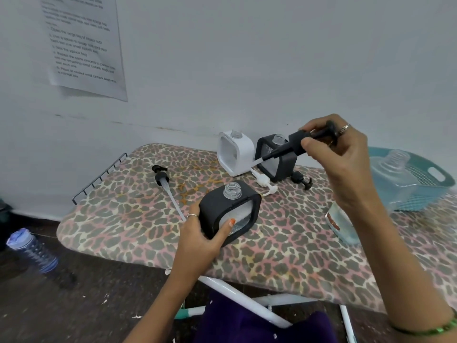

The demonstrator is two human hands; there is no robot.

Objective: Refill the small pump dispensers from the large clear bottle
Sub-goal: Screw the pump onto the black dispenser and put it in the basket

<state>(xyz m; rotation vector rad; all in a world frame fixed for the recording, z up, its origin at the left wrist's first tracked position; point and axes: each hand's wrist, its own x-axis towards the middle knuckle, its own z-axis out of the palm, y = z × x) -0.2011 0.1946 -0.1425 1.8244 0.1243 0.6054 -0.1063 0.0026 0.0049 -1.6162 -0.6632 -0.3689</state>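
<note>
My left hand [206,233] grips a black square dispenser [231,210] with an open clear neck, standing on the leopard-print board [148,231]. My right hand [343,154] holds a black pump head [300,144] in the air, its tube slanting down to the left. A white dispenser [235,154] and a second black dispenser [278,158] stand open at the back by the wall. Loose pumps lie on the board: a black pump [162,178] at the left, a white pump [263,183] and another black pump [301,180]. The large clear bottle [342,226] lies partly hidden under my right forearm.
A teal basket [435,174] at the right holds a clear open container [393,169]. A wire rack [99,179] edges the board's left end. A blue water bottle [31,250] lies on the dark floor. A printed sheet [81,45] hangs on the wall.
</note>
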